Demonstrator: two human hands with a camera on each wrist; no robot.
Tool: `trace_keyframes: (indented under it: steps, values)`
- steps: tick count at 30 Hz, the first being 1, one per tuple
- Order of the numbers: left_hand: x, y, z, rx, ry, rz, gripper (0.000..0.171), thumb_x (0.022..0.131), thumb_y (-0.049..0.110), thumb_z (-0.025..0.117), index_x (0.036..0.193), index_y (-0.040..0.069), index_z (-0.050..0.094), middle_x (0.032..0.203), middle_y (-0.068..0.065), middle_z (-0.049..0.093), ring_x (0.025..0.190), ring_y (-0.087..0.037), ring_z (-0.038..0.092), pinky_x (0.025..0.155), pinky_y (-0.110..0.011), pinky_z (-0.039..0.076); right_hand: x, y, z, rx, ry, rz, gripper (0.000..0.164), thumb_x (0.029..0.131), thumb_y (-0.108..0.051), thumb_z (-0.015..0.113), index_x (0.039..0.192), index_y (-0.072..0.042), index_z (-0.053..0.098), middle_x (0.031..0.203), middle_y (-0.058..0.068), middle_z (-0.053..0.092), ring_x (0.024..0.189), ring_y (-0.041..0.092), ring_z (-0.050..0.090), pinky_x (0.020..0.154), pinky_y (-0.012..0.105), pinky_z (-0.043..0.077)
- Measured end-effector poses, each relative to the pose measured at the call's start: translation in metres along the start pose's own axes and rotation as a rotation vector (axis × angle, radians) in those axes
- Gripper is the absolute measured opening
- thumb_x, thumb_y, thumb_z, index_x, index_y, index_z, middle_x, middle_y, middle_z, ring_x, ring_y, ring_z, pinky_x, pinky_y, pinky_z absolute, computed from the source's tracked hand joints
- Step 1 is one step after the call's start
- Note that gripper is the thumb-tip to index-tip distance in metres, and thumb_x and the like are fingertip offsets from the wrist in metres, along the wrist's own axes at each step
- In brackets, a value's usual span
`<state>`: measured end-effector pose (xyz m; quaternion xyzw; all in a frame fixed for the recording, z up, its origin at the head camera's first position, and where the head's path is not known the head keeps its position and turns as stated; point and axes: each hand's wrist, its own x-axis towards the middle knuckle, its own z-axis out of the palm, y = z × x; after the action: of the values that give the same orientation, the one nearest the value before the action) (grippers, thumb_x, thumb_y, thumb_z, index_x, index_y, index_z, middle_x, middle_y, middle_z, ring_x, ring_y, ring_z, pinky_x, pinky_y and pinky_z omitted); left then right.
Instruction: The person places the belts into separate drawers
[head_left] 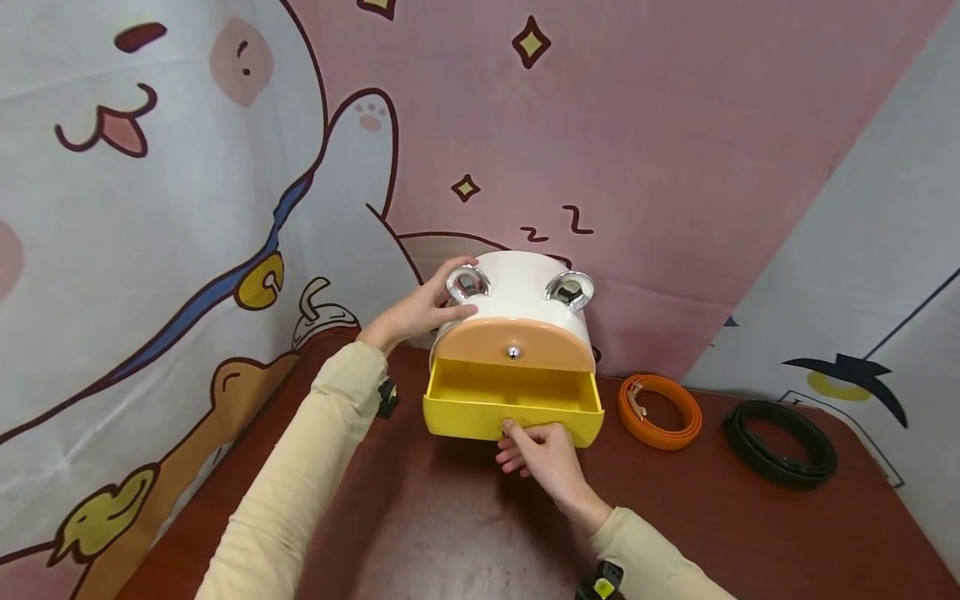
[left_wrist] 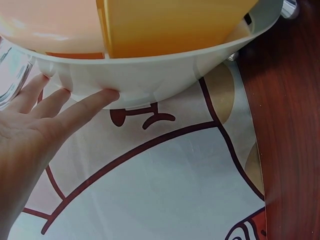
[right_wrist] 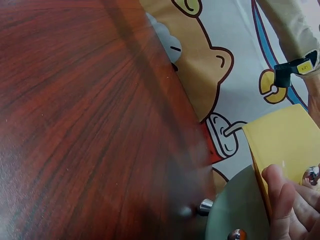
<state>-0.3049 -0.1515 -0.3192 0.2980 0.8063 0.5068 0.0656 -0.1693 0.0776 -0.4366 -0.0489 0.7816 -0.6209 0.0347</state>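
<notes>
- A glossy white plastic box [head_left: 521, 279] with two domed chrome eyes [head_left: 468, 283] stands by the middle of the far edge of the dark red wooden desk [head_left: 450, 533], its bright yellow plastic drawer [head_left: 465, 419] jutting toward the near edge
- The person's left grip [head_left: 420, 310] is spread, thumb and fingers apart, touching the box around the chrome eye nearer the desk's left edge
- The right grip [head_left: 547, 462] has its thumb against the drawer's front; whether it pinches anything cannot be told
- A coiled orange belt [head_left: 660, 434] and a coiled black belt [head_left: 787, 474] lie toward the desk's far right corner
- The drawer might tip or drop if drawn too far, since nothing visible props its front; the box might skid if the left grip slipped on its smooth surface
- The left wrist view shows fingertips [left_wrist: 111, 95] against the box's side, unseen from the head; the right wrist view shows a round silver knob [right_wrist: 311, 176] on the drawer's front, which the head view does not; only the head view shows the belts
</notes>
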Motion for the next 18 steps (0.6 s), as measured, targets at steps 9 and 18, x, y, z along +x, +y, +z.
trace_keyframes:
  steps: [9,18]
  values:
    - [0.000,-0.002,0.001,-0.006,-0.003,0.006,0.072,0.096,0.014,0.062,0.151,0.026,0.018,0.136,-0.012,0.046,0.120,-0.026,0.050,0.098,-0.042,0.042,-0.006,0.000,0.003,0.040,0.017,0.027,0.038,0.094,-0.030,0.065,0.078,0.003,0.074,0.066,0.011,0.069,0.057,0.022,0.067,0.049,0.033,0.052]
    - [0.003,-0.002,0.000,-0.009,-0.006,0.042,0.071,0.096,0.010,0.061,0.151,0.022,0.017,0.137,-0.015,0.045,0.120,-0.025,0.051,0.098,-0.040,0.041,-0.011,-0.003,0.003,0.052,0.020,0.040,0.037,0.094,-0.029,0.065,0.078,0.003,0.075,0.066,0.011,0.069,0.057,0.021,0.067,0.049,0.032,0.051]
